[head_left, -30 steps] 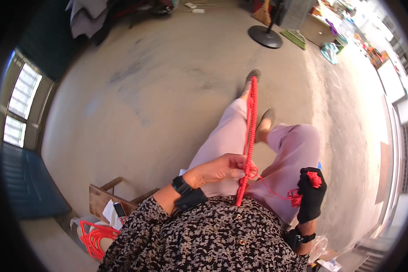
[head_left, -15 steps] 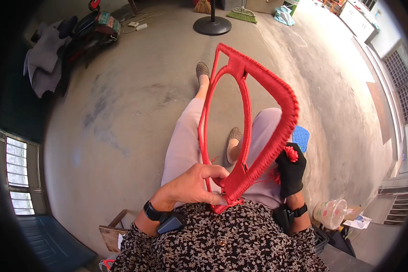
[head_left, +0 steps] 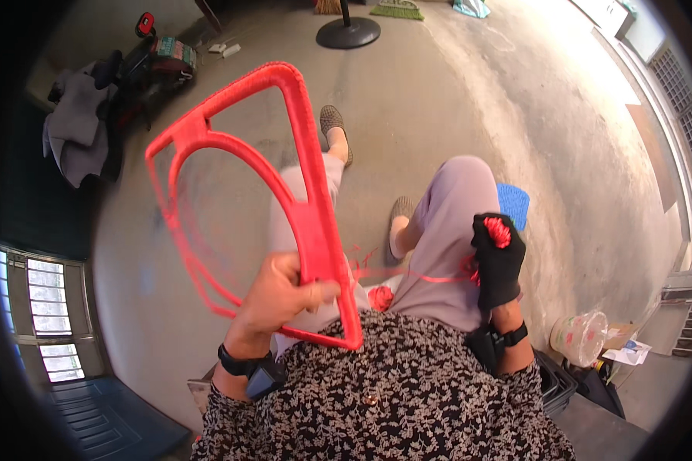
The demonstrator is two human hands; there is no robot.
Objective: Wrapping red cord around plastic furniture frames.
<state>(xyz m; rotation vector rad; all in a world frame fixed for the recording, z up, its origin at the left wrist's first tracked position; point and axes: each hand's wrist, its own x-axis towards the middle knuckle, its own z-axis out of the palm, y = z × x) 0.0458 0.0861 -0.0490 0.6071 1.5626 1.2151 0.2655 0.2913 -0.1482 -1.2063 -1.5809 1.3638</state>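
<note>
My bare left hand (head_left: 281,296) grips a red frame (head_left: 313,173) by its near corner, thumb across a flat wide part. The frame has a squared outer edge wound with cord and a round ring inside; it is tilted up over my left leg, and its far-left side is smeared by motion. My right hand (head_left: 500,265), in a black glove, is closed round a bundle of red cord (head_left: 497,232) that pokes out at the top. A strand of red cord (head_left: 430,278) runs from that hand across my lap toward the frame. More red cord (head_left: 380,297) lies between my thighs.
A blue textured pad (head_left: 513,206) shows beyond my right knee. At lower right stand a clear plastic tub (head_left: 579,338) and a dark crate (head_left: 553,384). A round black stand base (head_left: 348,33) is ahead, a draped scooter (head_left: 81,138) far left, a blue bench (head_left: 119,426) lower left.
The frame has swung left and turned over in my left hand. My right hand stays closed on the cord bundle, and a strand is now stretched across my lap.
</note>
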